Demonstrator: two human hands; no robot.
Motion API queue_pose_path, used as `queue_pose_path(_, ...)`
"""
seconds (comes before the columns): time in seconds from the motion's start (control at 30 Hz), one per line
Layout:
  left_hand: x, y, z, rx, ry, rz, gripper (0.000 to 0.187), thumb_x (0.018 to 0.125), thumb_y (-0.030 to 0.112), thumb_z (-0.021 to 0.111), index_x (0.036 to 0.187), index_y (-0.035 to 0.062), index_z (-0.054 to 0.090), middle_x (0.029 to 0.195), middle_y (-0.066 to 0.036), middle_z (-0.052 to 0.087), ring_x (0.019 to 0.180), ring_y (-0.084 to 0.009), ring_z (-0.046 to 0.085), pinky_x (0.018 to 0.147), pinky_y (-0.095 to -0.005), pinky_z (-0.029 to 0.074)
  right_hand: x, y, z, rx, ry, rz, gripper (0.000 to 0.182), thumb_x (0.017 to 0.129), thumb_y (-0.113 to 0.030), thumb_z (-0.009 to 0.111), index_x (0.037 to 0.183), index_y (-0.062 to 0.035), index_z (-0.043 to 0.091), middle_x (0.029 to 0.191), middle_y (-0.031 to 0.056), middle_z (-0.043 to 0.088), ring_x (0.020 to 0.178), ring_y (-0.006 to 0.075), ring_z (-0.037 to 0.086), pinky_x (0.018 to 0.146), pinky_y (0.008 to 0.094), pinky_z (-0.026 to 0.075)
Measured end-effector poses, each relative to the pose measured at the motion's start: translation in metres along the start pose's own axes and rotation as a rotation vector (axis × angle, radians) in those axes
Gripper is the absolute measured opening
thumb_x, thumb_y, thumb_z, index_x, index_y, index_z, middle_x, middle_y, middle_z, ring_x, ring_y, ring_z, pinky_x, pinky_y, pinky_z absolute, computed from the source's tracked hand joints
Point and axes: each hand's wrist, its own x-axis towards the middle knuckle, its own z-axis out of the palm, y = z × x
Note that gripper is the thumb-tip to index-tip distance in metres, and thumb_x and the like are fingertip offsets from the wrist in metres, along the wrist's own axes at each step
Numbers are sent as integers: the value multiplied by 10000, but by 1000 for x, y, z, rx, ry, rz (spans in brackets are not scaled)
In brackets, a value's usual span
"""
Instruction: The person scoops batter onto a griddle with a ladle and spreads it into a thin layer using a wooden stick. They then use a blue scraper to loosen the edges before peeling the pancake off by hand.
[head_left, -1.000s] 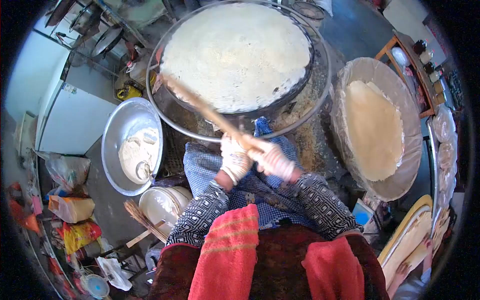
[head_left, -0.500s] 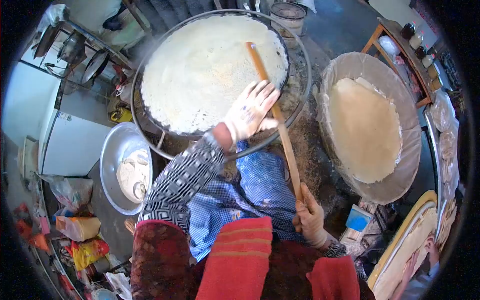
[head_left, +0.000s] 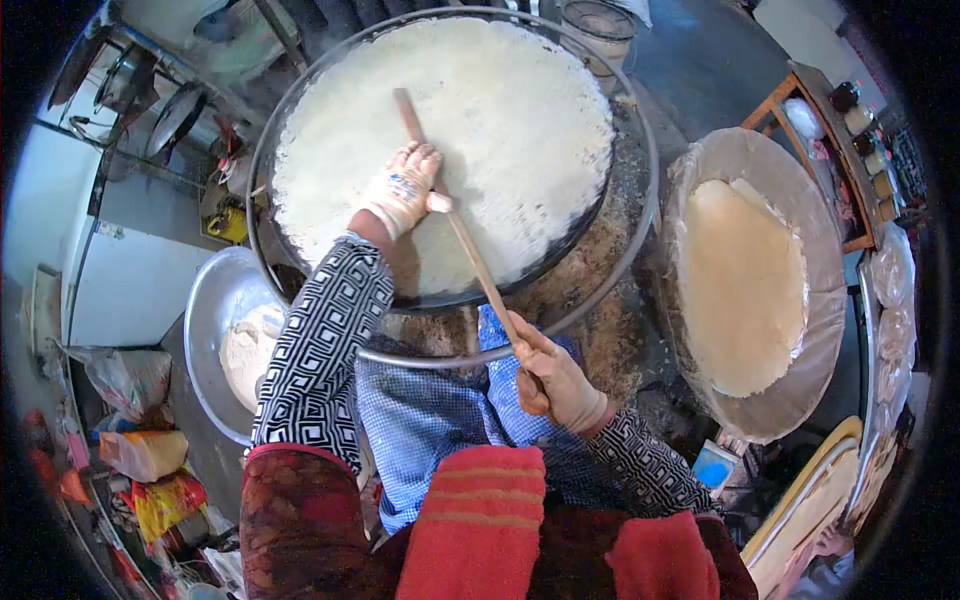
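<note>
A thin pale sheet of batter covers the large round griddle, which has a metal ring around it. My left hand, in a pale glove, is closed around the upper part of a long wooden tool over the griddle. The tool's broader, blurred end lies beyond that hand, over the batter. Near my body, my right hand, also gloved, grips the lower end of the tool, just outside the ring.
At the left stands a metal basin with pale dough or flour. A lined oval basket at the right holds flat sheets. Another person's hand shows at the lower right by a yellow-rimmed tray. Behind is a wooden shelf.
My left hand and the tool's far end have moved left across the batter. My right hand has moved up and left, still gripping the tool. The whole view has shifted slightly.
</note>
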Motion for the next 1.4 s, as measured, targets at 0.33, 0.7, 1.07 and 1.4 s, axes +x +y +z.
queue_pose_path(0.33,-220,-55,-39,134,-39,-256,854,818,574,562,1313,-103,405,1346,-301,440,1279,-444,402,1110,-487,283,40,72,34,-1229,-54,-343,509,929,-246,606,1411,-255,438,665,121,634,584,199,646,566,349,515)
queue_pose_path(0.7,-6,185,-36,-262,245,399,967,801,703,461,1345,-95,394,1333,-282,469,1342,-396,349,1138,-448,246,-159,63,-38,-656,564,-223,580,967,-267,551,1472,-104,318,680,50,567,450,110,503,416,266,434)
queue_pose_path(1.07,-90,83,-8,-86,140,47,925,658,690,499,1173,-78,546,1290,-254,513,1295,-405,402,1116,-451,294,-102,38,-8,-200,27,102,585,989,-308,511,1499,-173,259,509,-12,409,371,73,366,360,228,302)
queue_pose_path(1.4,-276,30,-9,6,154,-178,616,792,408,638,1214,-24,519,1236,-222,510,1222,-418,438,1107,-565,232,-36,47,21,-673,217,-83,482,937,-179,600,1401,-218,478,708,-40,549,480,47,479,406,216,393)
